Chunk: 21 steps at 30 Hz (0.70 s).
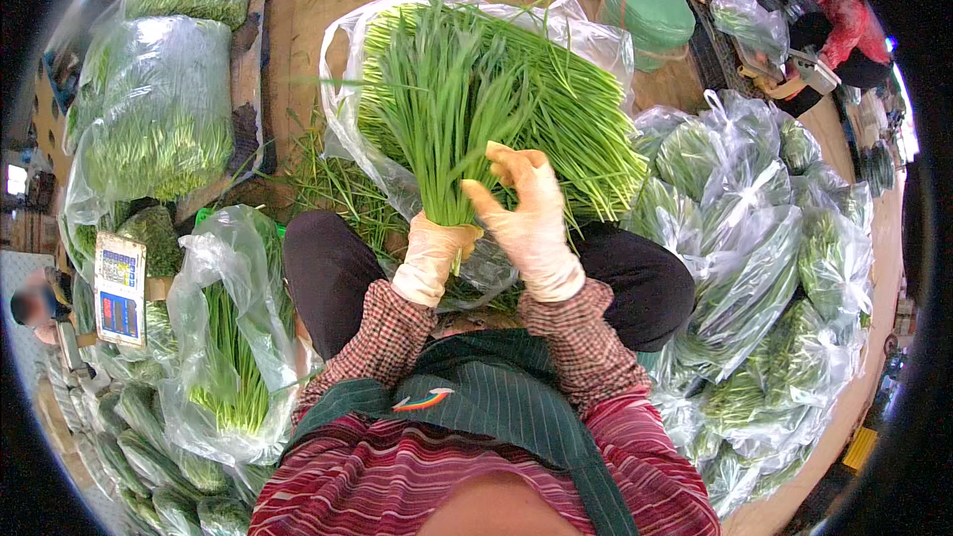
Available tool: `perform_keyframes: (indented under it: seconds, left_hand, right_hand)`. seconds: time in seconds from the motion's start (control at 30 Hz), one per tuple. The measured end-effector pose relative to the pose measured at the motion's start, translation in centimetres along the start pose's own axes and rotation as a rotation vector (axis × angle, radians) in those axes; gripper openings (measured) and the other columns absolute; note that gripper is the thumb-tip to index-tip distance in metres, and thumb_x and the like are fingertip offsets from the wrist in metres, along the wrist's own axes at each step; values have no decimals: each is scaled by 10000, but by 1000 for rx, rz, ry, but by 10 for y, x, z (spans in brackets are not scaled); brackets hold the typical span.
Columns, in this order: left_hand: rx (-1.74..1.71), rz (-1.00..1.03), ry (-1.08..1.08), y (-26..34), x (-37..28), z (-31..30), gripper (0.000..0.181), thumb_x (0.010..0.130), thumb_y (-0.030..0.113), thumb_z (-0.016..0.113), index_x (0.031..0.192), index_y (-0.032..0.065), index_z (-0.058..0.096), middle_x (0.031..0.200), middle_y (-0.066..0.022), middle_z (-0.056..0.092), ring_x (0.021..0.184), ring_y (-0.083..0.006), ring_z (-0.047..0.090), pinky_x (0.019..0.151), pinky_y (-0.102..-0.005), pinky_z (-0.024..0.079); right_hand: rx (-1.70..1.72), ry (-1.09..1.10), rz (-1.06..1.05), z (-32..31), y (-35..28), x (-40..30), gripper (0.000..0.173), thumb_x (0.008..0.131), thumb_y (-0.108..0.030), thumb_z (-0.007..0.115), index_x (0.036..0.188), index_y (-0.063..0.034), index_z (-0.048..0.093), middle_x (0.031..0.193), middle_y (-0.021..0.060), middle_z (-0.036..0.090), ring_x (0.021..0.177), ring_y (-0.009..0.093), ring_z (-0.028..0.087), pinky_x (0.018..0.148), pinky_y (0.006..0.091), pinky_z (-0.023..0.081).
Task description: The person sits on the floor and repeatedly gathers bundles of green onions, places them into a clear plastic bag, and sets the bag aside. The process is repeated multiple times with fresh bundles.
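Observation:
My left hand [441, 249], in a pale glove, is closed around the base of a bunch of long green leaves [447, 119] that look like garlic chives. The leaves fan out upward, away from me. Beside the bunch, on its right, my right hand [521, 216] is gloved too, its fingers apart and bent, with nothing visible in them. Behind both hands a large pile of the same greens [573, 112] lies on an opened clear plastic bag [339, 115]. Loose leaves [350, 201] are scattered left of my hands, near my knee.
Filled clear bags of greens [744, 238] crowd the right side. At left stand a digital scale [119, 289], an open bag of greens [231, 357] and large packed bags [156, 104]. Green plastic bags [646, 11] lie at the back. A person in red [852, 18] sits at upper right.

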<state>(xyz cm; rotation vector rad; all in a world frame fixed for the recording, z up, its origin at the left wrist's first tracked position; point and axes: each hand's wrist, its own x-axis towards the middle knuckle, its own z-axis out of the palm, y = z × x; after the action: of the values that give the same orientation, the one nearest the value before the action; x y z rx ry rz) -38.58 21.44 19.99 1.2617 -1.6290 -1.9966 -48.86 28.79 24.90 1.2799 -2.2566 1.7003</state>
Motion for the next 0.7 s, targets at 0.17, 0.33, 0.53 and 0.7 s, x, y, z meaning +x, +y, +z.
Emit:
perform_keyframes:
  seconds: [0.17, 0.33, 0.53, 0.7]
  left_hand:
    - [501, 464, -3, -21, 19, 4, 401, 723, 131, 683, 1084, 46, 533, 951, -67, 636, 871, -205, 608, 756, -286, 476]
    - [538, 375, 169, -13, 9, -3, 406, 742, 195, 658, 1107, 73, 524, 970, -87, 634, 892, -240, 612, 768, -319, 482]
    - [895, 786, 514, -2, 18, -50, 445, 755, 127, 589, 1179, 40, 486, 792, -129, 574, 674, -275, 573, 597, -354, 473]
    - [1362, 1208, 622, 18, 19, -70, 506, 720, 27, 557, 1216, -14, 465, 647, -66, 470, 550, -222, 486, 495, -337, 421]
  right_hand:
    - [139, -15, 374, 31, 10, -7, 420, 691, -244, 726, 995, -9, 556, 754, 75, 561, 614, 208, 530, 566, 313, 447]
    - [-50, -183, 66, 13, 4, -21, 329, 722, -210, 678, 967, -28, 555, 728, 104, 549, 608, 258, 543, 545, 353, 445]
    - [-294, -478, -306, 11, 11, -44, 123, 749, -140, 601, 711, -60, 516, 664, 114, 557, 570, 295, 550, 494, 375, 443]
    - [-459, -782, -223, 18, 23, -86, 91, 729, -142, 551, 698, -58, 560, 656, 137, 584, 601, 296, 598, 517, 403, 469]
